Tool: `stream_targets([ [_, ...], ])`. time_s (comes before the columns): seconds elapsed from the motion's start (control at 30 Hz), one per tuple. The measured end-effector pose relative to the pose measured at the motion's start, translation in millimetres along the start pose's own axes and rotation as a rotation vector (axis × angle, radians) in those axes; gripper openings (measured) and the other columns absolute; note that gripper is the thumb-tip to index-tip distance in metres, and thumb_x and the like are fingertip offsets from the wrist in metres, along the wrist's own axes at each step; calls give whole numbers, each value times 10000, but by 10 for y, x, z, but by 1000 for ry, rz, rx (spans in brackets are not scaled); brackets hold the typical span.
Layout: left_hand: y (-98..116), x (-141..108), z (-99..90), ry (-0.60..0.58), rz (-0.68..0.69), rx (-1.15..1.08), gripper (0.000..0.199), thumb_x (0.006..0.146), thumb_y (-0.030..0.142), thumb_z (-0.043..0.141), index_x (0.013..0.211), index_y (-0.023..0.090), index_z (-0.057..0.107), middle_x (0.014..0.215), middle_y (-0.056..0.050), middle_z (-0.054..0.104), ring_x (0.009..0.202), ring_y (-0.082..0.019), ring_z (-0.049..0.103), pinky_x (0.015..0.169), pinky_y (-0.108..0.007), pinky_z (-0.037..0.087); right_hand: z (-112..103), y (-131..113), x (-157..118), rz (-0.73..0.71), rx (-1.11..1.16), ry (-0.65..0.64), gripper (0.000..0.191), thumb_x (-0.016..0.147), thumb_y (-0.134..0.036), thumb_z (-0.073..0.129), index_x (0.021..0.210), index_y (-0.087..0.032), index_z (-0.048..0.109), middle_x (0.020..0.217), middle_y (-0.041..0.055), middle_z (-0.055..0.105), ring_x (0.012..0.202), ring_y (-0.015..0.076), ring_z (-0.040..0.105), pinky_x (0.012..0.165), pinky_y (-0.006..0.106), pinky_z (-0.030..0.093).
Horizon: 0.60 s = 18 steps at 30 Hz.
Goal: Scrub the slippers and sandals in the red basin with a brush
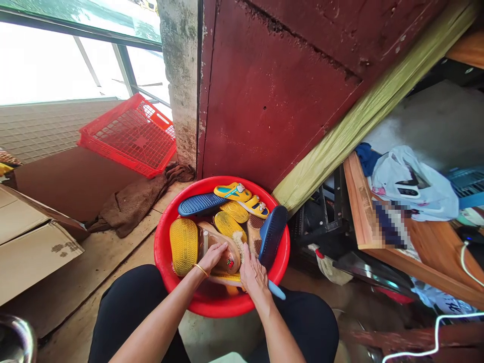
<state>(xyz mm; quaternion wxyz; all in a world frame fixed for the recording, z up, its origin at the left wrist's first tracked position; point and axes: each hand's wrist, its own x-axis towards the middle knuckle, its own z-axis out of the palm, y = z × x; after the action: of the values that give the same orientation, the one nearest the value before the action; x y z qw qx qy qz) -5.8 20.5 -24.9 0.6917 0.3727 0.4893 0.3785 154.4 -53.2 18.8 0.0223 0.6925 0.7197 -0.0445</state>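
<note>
Forearms [159, 318] reaching over the red tub's [223, 308] near rim

Left hand [212, 257] holding a tan sandal [231, 256], right hand [252, 272] gripping a blue-handled brush [277, 290].

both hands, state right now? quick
Left hand: fingers on the tan slipper; can't tell whether they grip it.
Right hand: closed on the blue-handled brush, bristles at the same slipper.
</note>
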Motion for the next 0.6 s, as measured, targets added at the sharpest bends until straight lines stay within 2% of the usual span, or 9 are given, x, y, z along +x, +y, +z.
stream_targets([
  [0.13,2,7,-11,31,-24,-16,473,657,648,705,630,196,567,587,24,583,569,-141,515,578,-269,380,-43,39,6,-5,52,50,673,985,-201,388,1622,-164,173,1494,205,511,1106,254,690,879,343,566],
  [0.33,18,15,12,57,-59,-38,467,658,631,711,590,203,537,529,41,528,510,-120,465,526,-256,341,-78,52,-81,-80,226,232,667,1027,-282,381,1629,-155,123,1515,173,505,1239,246,627,930,318,562],
  [0.43,44,3,26,54,-74,-46,465,648,620,722,566,209,521,487,65,461,484,-110,431,512,-252,337,-38,-23,-207,-123,198,246,621,1032,-269,368,1617,-146,200,1380,177,624,1160,248,670,889,305,573],
  [0.5,61,-13,34,61,-85,-52,464,653,618,723,561,212,516,472,69,441,478,-112,429,507,-252,343,7,-53,-319,-146,131,216,568,1031,-247,371,1589,-161,306,1232,162,699,1046,243,709,833,293,580],
  [0.6,77,-33,43,79,-107,-59,463,655,625,721,567,216,523,464,58,453,483,-127,450,495,-258,345,59,-34,-463,-181,23,182,492,1017,-174,362,1493,-179,482,1089,140,727,919,225,720,768,284,576],
])
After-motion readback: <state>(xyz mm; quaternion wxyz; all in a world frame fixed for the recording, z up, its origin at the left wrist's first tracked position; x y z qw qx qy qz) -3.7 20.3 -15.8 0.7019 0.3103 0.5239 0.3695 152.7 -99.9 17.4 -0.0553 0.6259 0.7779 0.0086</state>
